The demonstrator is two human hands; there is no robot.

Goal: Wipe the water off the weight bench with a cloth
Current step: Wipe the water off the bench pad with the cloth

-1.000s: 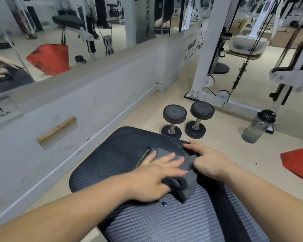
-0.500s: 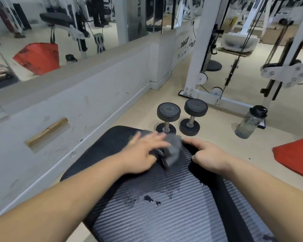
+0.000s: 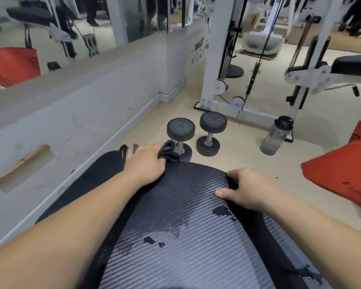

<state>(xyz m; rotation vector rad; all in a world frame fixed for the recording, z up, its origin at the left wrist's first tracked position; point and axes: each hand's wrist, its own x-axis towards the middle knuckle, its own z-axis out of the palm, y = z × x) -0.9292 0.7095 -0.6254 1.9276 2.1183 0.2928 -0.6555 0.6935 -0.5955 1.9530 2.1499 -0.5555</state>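
The black ribbed weight bench pad (image 3: 192,259) fills the lower middle of the head view. Water drops and a wet smear (image 3: 175,224) lie on its middle, and a bigger drop (image 3: 221,211) sits by my right wrist. At the pad's far edge, my left hand (image 3: 146,163) presses down on a bunched dark grey cloth (image 3: 169,152). My right hand (image 3: 248,188) grips the pad's right edge, thumb on top. More water (image 3: 306,274) shows at the pad's near right.
Two black dumbbells (image 3: 211,132) stand on the beige floor just beyond the bench. A clear water bottle (image 3: 276,135) is to their right, and red bags (image 3: 340,174) lie at the right. A grey low wall (image 3: 71,113) runs along the left; a white cable machine (image 3: 227,80) stands behind.
My left hand has slid the cloth away from me, from the pad's middle to its far edge. The right hand moved to the pad's right side. Wet spots are now uncovered.
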